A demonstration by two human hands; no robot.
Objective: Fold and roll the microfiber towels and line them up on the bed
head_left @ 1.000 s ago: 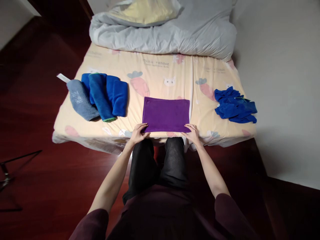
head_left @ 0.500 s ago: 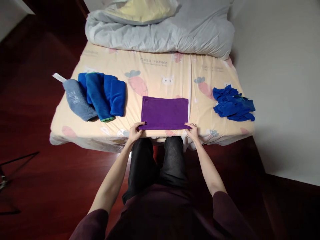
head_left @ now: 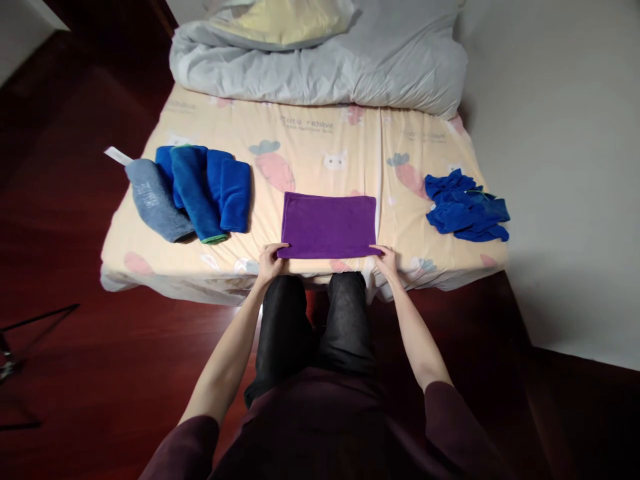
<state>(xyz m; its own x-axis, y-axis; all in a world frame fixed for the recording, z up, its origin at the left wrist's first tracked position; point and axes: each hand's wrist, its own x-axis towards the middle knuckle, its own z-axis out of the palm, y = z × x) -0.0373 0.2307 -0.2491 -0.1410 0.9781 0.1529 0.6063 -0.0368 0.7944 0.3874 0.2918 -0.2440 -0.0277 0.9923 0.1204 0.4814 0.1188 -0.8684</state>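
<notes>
A folded purple towel (head_left: pixel 329 225) lies flat at the front edge of the bed, in the middle. My left hand (head_left: pixel 271 261) pinches its near left corner between thumb and fingers. At the near right corner, my right hand (head_left: pixel 385 259) grips the towel the same way. To the left lie several rolled or folded towels: a grey-blue towel (head_left: pixel 156 200) with lettering and a white tag, and blue towels (head_left: pixel 200 187) beside it. A crumpled heap of blue cloth (head_left: pixel 467 207) rests on the right side of the bed.
The bed sheet (head_left: pixel 310 153) is peach with a carrot and rabbit print. A bunched grey-white quilt (head_left: pixel 320 77) and something yellow (head_left: pixel 285 23) are at the far end. A wall (head_left: pixel 560 173) stands on the right. Thin dark rods (head_left: pixel 40 317) show at lower left over the red-brown floor.
Hardly anything differs. Both hands keep their hold on the near corners, and the purple towel stays in place.
</notes>
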